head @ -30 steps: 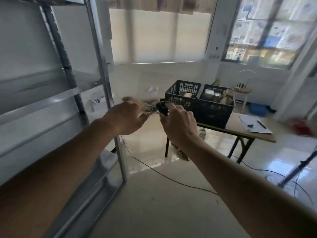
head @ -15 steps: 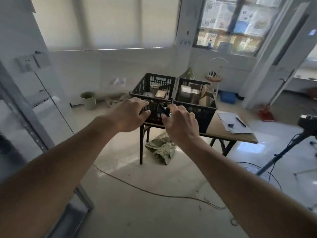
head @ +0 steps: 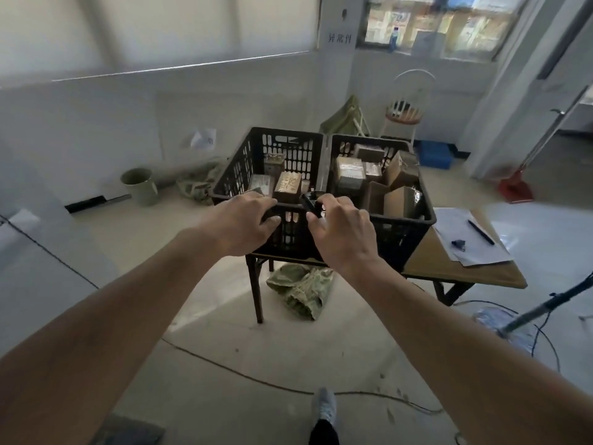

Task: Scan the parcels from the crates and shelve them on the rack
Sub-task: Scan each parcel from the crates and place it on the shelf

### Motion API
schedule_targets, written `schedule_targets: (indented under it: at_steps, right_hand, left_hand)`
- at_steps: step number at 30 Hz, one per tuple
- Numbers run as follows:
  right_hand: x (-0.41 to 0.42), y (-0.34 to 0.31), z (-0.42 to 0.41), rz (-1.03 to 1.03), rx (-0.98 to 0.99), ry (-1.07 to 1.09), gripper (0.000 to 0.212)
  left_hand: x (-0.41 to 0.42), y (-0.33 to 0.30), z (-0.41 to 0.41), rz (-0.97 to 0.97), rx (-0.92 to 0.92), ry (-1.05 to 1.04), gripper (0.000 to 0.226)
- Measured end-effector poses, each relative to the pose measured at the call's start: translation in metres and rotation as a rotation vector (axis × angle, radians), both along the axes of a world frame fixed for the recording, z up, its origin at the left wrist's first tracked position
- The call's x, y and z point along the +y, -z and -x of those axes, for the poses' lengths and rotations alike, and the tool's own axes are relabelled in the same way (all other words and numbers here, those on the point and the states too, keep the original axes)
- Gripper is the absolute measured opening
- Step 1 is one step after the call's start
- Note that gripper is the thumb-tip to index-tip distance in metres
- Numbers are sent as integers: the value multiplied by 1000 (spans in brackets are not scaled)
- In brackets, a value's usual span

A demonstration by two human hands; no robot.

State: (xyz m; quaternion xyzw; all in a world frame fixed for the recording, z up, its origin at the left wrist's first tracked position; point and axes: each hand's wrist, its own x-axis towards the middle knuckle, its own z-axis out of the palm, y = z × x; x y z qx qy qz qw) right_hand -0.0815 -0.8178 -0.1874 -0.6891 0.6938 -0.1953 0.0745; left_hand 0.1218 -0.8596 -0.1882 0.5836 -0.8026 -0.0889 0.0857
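While both arms reach forward, right hand (head: 343,229) grip round scanner (head: 308,203), left hand's (head: 245,223) unclear.

small black object (head: 309,203): mostly hidden behind the right hand (head: 343,231); kind cannot be told
left hand (head: 245,226): fingers curl out of sight; what they grip is unclear
cardboard parcels (head: 349,175): labels too blurred to read
grey shoe (head: 324,409): leg cut off at 6 o'clock

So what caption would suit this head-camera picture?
Both hands, right hand gripping a dark scanner, reach toward two black crates of parcels on a table.
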Motion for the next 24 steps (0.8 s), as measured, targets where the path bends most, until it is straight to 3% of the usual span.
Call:
schedule_targets:
  at_steps: [11,24]
  right_hand:
    - [-221,54,46,-88,12,-54,48]
    - [-365,89,33,-97,69,12,48]
  left_hand:
    - [-201,47,61,-184,-73,-84,51]
    - [-365,134,70,-322,-103,-29,50]
